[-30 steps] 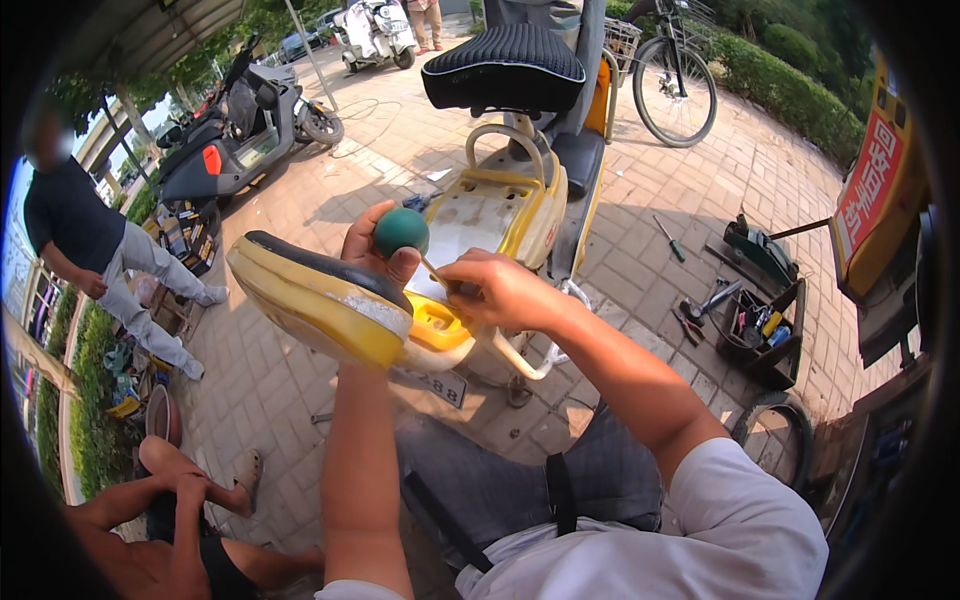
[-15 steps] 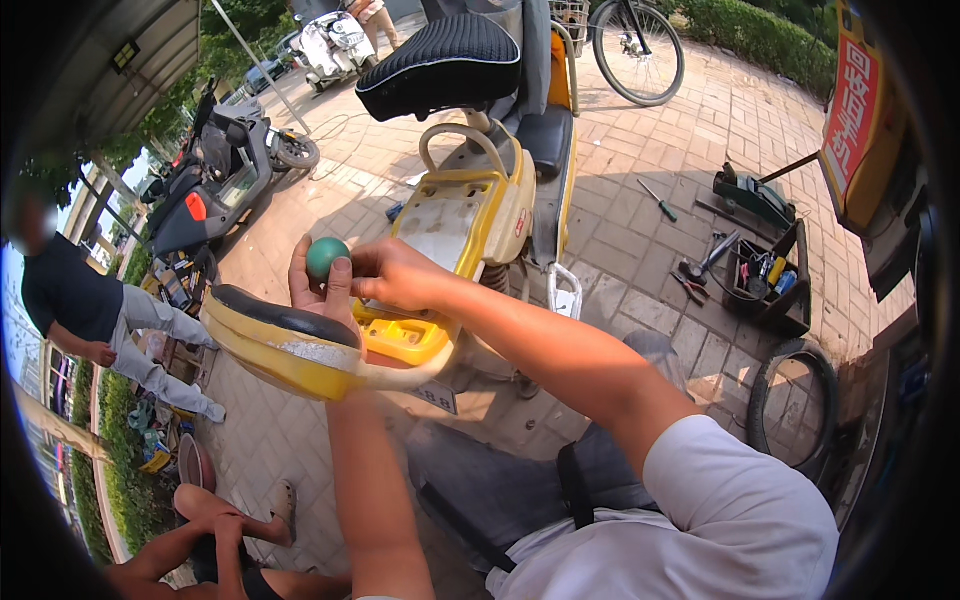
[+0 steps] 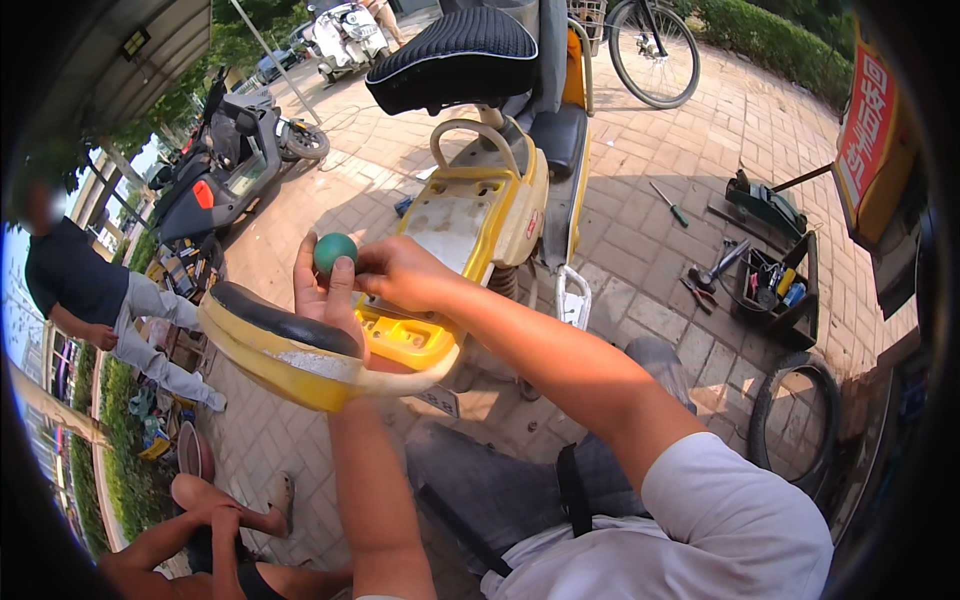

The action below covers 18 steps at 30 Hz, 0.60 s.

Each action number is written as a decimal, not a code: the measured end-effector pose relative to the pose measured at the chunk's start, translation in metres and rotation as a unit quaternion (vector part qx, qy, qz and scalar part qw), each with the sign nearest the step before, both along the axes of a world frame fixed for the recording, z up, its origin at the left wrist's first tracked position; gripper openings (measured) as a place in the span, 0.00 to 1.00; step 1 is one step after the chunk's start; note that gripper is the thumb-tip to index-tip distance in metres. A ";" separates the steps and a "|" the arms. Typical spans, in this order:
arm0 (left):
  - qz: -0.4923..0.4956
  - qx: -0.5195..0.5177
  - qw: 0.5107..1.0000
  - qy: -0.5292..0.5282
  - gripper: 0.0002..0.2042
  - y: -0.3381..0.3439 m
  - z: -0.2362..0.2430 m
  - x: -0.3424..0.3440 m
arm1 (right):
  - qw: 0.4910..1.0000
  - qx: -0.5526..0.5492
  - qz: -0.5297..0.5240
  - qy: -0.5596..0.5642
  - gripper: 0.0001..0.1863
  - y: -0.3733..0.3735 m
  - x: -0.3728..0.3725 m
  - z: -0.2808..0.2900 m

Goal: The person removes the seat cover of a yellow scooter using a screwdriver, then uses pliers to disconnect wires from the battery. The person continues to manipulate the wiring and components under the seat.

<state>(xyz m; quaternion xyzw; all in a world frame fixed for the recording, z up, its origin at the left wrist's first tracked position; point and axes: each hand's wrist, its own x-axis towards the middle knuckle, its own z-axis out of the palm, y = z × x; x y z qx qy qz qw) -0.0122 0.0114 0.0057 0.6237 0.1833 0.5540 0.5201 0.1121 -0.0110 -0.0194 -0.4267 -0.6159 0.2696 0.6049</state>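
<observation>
- green ball point(image 3: 335, 252): held between left hand point(image 3: 334, 303) thumb and fingers; round, i see no long axis
- right hand point(image 3: 402, 276) right at the ball's right side, fingers bunched; can't tell if gripping anything
- black-padded yellow backrest point(image 3: 285, 345) edge close below
- i see room leftward, over brick paving point(image 3: 262, 238)

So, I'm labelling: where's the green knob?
In the head view, left of centre, the green knob is in the left hand, beside the right hand.
</observation>
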 end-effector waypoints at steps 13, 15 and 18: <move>0.050 -0.016 0.998 0.039 0.26 -0.008 0.004 -0.002 | 1.000 -0.015 -0.005 -0.001 0.12 -0.003 -0.004 0.001; 0.066 -0.015 0.996 0.059 0.26 -0.012 0.008 0.000 | 1.000 -0.007 -0.006 0.009 0.12 -0.003 -0.004 -0.001; 0.074 0.017 0.997 0.014 0.27 0.000 -0.006 0.001 | 1.000 -0.025 -0.012 -0.012 0.11 -0.008 -0.007 0.006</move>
